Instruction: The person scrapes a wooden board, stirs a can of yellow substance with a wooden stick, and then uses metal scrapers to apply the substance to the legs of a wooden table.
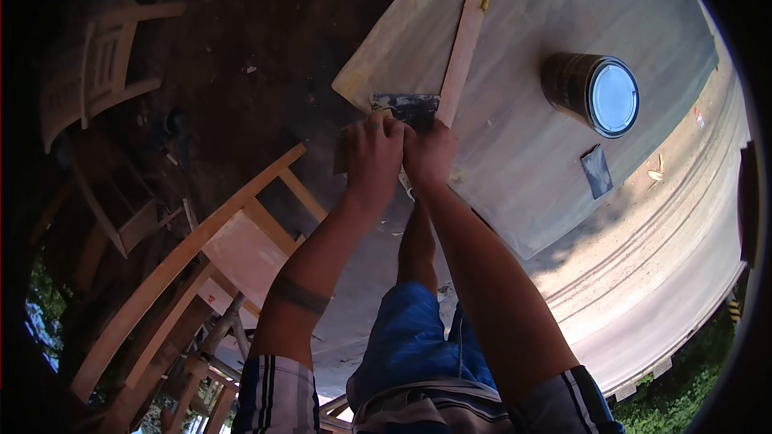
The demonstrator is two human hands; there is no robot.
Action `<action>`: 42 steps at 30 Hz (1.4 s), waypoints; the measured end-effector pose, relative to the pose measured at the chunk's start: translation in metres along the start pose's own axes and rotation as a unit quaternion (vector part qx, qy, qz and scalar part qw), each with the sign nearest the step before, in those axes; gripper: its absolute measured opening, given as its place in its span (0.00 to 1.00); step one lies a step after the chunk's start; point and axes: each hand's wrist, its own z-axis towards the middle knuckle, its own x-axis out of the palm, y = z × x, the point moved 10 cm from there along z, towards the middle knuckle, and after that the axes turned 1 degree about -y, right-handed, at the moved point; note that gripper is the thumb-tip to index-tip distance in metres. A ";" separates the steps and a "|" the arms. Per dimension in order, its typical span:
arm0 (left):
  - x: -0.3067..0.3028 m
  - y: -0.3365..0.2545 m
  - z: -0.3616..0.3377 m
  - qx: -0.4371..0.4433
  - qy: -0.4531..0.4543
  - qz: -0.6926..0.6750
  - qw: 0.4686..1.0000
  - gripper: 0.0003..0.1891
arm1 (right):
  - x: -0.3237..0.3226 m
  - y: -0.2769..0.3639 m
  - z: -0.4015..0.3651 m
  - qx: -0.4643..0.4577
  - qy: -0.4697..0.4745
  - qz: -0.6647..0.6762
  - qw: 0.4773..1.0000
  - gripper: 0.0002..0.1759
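Dark, paint-smeared flat blade point(405, 103) sits mid-view at both hands, its long edge running left to right across the picture, its face pointing up and away from the body. Over on the far left stands a wooden chair point(104, 80), then a pale wooden frame point(261, 183) comes slanting up toward the work. Now the left hand point(374, 149): fingers curled together, clamped on the blade's lower edge, a tan flat piece point(341, 153) poking out beside it. Tight alongside, the right hand point(432, 154) bunches at the blade's right end; its fingertips are hidden, so I can't tell how far it's closed. Just above it, a long, flat wooden strip point(465, 48) slants up and slightly right, yellow smear near the top, lying on the grey tabletop point(515, 169). Further right, there's a round metal can point(591, 92), and below it a small grey rectangular piece point(597, 172).
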 end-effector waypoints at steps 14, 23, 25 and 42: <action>-0.002 0.001 0.002 -0.027 0.012 -0.033 0.999 0.14 | 0.001 -0.005 0.003 0.031 0.023 0.015 0.999 0.23; -0.008 0.004 0.015 -0.058 0.029 -0.088 0.994 0.19 | 0.002 -0.009 -0.003 0.010 0.016 0.012 1.000 0.23; -0.004 0.005 0.006 -0.073 0.062 -0.087 0.992 0.18 | 0.004 -0.007 -0.003 0.003 0.021 0.013 1.000 0.24; -0.006 0.008 0.005 -0.066 0.048 -0.064 0.995 0.15 | 0.001 -0.004 -0.002 0.021 0.028 -0.010 0.999 0.22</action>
